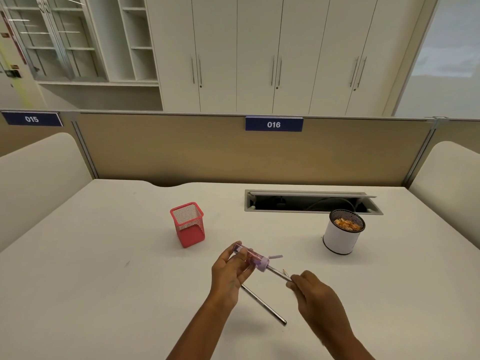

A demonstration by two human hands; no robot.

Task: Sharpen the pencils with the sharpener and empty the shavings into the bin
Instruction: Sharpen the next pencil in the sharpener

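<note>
My left hand [230,271] grips a purple sharpener [250,256] with a clear tube body and a small crank, held above the white desk [104,255]. A dark pencil [277,272] sticks into the sharpener's purple end, and my right hand [314,294] pinches its other end. Beside that pencil a sharpened tip [284,270] shows; I cannot tell whose it is. Another dark pencil [265,305] lies on the desk below my left hand. The bin [342,233], a white cylinder with a black mesh rim, holds orange shavings at the right.
A red mesh pen holder [188,224] stands upright left of centre, with nothing visible inside. An open cable slot [311,202] runs along the back of the desk. A tan partition [233,152] closes the far edge, and cream chair backs flank both sides.
</note>
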